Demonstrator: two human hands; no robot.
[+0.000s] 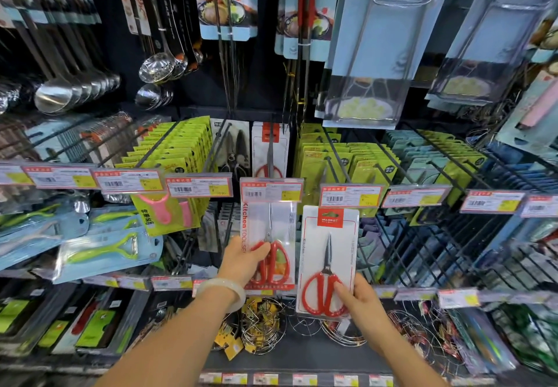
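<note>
A white pack of red-handled kitchen scissors (273, 229) hangs from a display peg under a price tag. My left hand (243, 258), with a pale bangle at the wrist, grips that pack's lower left edge, thumb over the red handles. A second pack of red-handled scissors (327, 250) is off the peg, upright and just to the right. My right hand (359, 300) holds it by its lower right corner, thumb pressed on the front near the handles.
A row of price tags (199, 187) runs along the pegs. Green carded packs (181, 145) hang behind, ladles (54, 96) at upper left, peelers in blue packs (105, 250) at left. Black wire pegs (422, 250) jut out at right. Wire racks (262, 323) lie on the shelf below.
</note>
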